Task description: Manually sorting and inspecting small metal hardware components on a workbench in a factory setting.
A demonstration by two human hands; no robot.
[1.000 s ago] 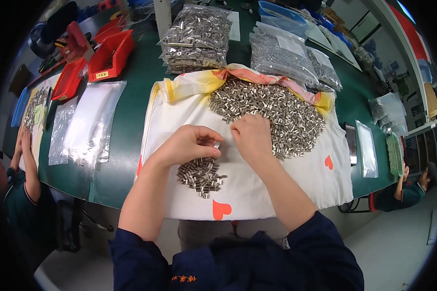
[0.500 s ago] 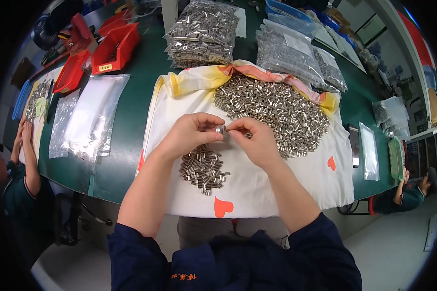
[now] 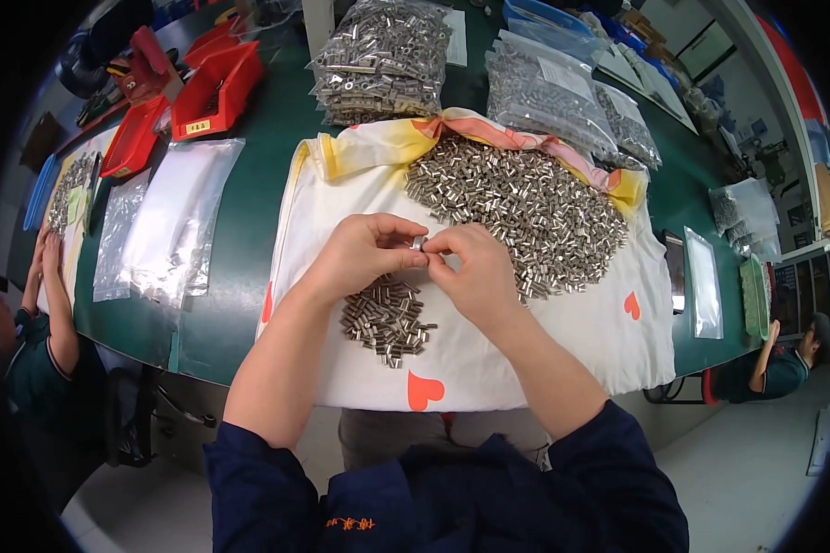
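Note:
Between thumb and fingers of my left hand (image 3: pixel 371 251) is a small silvery metal ring (image 3: pixel 419 243), held above the cloth. My right hand (image 3: pixel 475 272) is closed in a pinch right against the ring's other side; whatever lies between its fingertips is hidden. Below my left hand sits a small pile of short metal cylinders (image 3: pixel 385 324). A much larger heap of similar metal cylinders (image 3: pixel 526 217) spreads beyond and to the right of my right hand. Both piles rest on a white cloth (image 3: pixel 489 369) with red hearts and a rolled yellow and pink far edge.
Clear bags of metal parts (image 3: pixel 383 64) are stacked at the back, with more bags (image 3: pixel 549 97) to their right. Red bins (image 3: pixel 217 90) and flat plastic bags (image 3: pixel 180 217) lie left. At right are a phone (image 3: pixel 674 267) and a green basket (image 3: pixel 754 300). Co-workers sit at both sides.
My right hand has shifted slightly, its fingertips now closer to the ring. The ring is turned more edge-on, and my left hand has barely moved.

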